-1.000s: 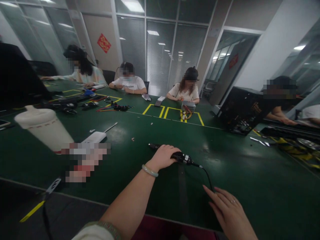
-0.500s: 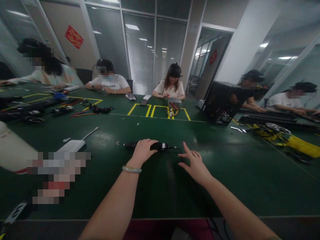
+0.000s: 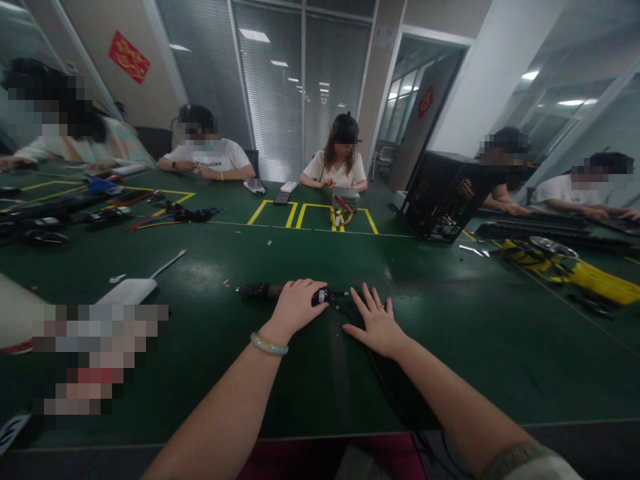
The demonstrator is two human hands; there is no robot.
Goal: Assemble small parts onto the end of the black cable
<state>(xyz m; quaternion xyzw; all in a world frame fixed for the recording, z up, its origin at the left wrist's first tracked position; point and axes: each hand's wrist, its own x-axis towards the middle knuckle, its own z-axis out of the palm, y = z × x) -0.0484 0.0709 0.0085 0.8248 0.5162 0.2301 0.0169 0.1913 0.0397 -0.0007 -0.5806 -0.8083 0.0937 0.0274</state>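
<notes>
Black cylindrical tool [image 3: 263,291] lying lengthwise across the near part of the green tabletop [image 3: 440,360], its narrow tip to the left and its cable [image 3: 383,380] leading off the right end, then down toward the near edge. Left hand [image 3: 299,303]: palm down over the tool's body, fingers wrapped over it, thumb near the label; a pale bangle [image 3: 269,344] on the wrist. Right hand [image 3: 377,323]: just beside the cable end, fingers spread wide, palm down; whether it touches the cable cannot be told. To the left, a white device [image 3: 131,291] with a thin stem, next to a pixelated patch. Farther out: loose wires [image 3: 193,213] at left, a black computer case [image 3: 440,193] at right, yellow material [image 3: 607,280] beyond. Several people sit around the table.
</notes>
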